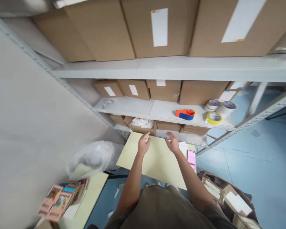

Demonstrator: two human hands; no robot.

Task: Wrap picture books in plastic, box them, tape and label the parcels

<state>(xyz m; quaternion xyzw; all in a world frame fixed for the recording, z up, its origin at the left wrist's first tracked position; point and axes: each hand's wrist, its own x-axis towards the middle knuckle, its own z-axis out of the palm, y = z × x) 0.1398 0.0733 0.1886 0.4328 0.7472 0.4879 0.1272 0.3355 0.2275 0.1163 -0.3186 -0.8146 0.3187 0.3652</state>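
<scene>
Both my hands hover over a pale yellow tabletop [154,162], apart from each other, with nothing between them. My left hand [143,144] has its fingers and thumb spread, near an open carton of white items [142,123] on the low shelf. Over the far right part of the table, my right hand [173,143] is likewise open, fingers bent a little. Beside it lie some white papers [183,148]. A phone with a pink screen [191,159] rests at the table's right edge.
Metal shelving [157,68] holding cardboard boxes [164,90] rises behind the table. An orange and blue tape dispenser [185,114] and a yellow tape roll [214,117] sit on its middle shelf. Booklets [59,198] lie on a left side table; opened cartons [235,200] stand at right.
</scene>
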